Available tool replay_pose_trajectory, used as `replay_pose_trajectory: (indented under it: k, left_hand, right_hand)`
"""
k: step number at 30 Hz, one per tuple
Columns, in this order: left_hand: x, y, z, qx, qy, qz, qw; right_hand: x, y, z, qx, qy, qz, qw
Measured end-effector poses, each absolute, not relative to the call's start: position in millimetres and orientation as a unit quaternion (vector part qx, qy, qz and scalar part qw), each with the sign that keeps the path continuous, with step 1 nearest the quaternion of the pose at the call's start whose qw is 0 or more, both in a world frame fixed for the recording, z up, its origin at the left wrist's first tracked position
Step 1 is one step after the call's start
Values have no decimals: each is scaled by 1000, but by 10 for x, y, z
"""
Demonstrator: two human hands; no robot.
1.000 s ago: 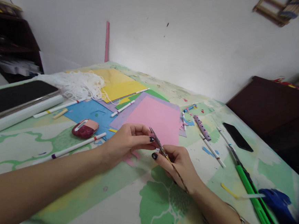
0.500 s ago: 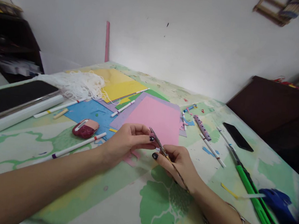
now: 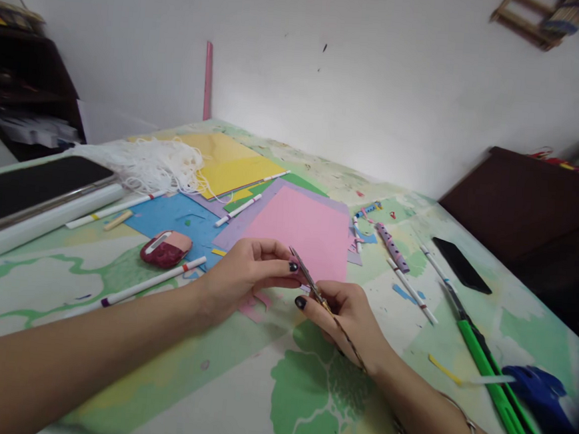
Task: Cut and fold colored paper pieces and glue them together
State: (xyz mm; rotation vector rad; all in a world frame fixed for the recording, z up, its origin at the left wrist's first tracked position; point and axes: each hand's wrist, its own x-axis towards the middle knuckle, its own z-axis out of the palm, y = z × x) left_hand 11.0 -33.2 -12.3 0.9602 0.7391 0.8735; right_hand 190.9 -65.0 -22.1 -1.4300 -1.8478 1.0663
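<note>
Barely anything has moved since the earlier frame. Left of centre lies a maroon case; the left hand reaches in, grip together, contents unclear. Mid-frame scissors slant upper-left, the right hand's grip clamped on them; green cutter, lower right.

Watching remotely, I have scissors in the right hand, close beside the left hand, both before the paper on the table. Left of the paper I find a small case, with string behind it and a device farther left. On my right, the cutter lies nearer me than the phone. Behind the table I see the wall, shelves at its left.
</note>
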Motion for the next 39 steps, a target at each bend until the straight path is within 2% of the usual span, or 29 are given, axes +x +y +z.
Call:
replay_pose_trajectory:
  k: [21, 30, 33, 35, 37, 39]
  left_hand:
    - [106, -328, -125, 439, 352, 389, 729]
    - [103, -280, -201, 446, 308, 440, 716]
    - [86, -225, -169, 473, 331, 470, 668]
    - [59, -286, -92, 516, 353, 506, 595]
    - [7, -508, -19, 555, 366, 545, 511]
    - [-73, -908, -12, 541, 388, 569, 483]
  right_hand:
    - [1912, -633, -225, -534, -700, 386, 274]
    - [1917, -613, -229, -542, -698, 375, 281]
    - [1929, -580, -250, -549, -692, 362, 299]
    - [1940, -554, -259, -558, -680, 361, 310]
    - [1963, -527, -269, -569, -661, 368, 323]
    - [2000, -498, -289, -576, -642, 369, 346]
